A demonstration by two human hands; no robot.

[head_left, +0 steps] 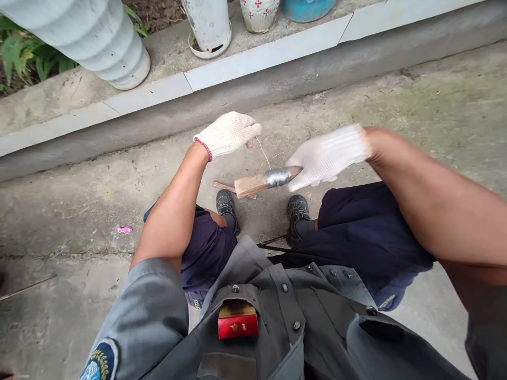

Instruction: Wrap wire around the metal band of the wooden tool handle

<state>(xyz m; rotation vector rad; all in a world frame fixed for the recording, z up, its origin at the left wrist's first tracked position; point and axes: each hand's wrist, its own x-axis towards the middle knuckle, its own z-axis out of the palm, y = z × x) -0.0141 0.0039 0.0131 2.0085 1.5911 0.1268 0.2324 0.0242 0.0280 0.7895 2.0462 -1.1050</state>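
Observation:
Both my hands wear white knit gloves. My right hand (327,157), smeared by motion, is closed on one end of a short wooden stick (250,185) whose middle is wrapped in shiny grey tape (279,177). My left hand (228,134), fingers curled, pinches a thin pale string (263,151) that runs down toward the taped part. A pink bead bracelet sits at the left wrist. The stick hangs above the concrete between my two black shoes (227,203).
A thin wood sliver (224,186) lies on the concrete ground under the stick. A raised tiled kerb (237,66) with white pots (208,26) and a ribbed pipe (99,42) runs across the back. A small pink object (124,229) lies at left. A red box (237,320) sits in my shirt pocket.

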